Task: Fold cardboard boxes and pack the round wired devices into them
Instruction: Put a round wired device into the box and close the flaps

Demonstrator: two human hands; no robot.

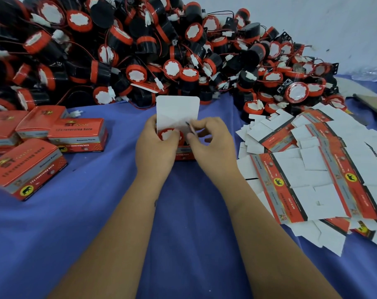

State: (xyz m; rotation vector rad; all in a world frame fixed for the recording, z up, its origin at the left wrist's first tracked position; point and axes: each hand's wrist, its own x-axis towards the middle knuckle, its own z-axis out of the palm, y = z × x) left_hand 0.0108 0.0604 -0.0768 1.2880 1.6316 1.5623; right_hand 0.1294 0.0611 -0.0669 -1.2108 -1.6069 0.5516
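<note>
Between the two hands stands an open red box (pixel 183 153) on the blue cloth (pixel 97 223), its white lid flap (pixel 177 108) upright. The left hand (pixel 155 145) curls around the box and the round device (pixel 169 133) sitting in it. The right hand (pixel 211 141) pinches the device's dark wire (pixel 189 126). Beyond the hands lies a heap of devices (pixel 140 50); folded boxes (pixel 43 143) sit left of the left hand, flat box blanks (pixel 312 169) right of the right hand.

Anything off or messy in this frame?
Mostly fine. The flat box blanks on the right lie fanned out unevenly, some overhanging others. One loose white connector sits alone behind the packed boxes. Open box looks intact.
</note>
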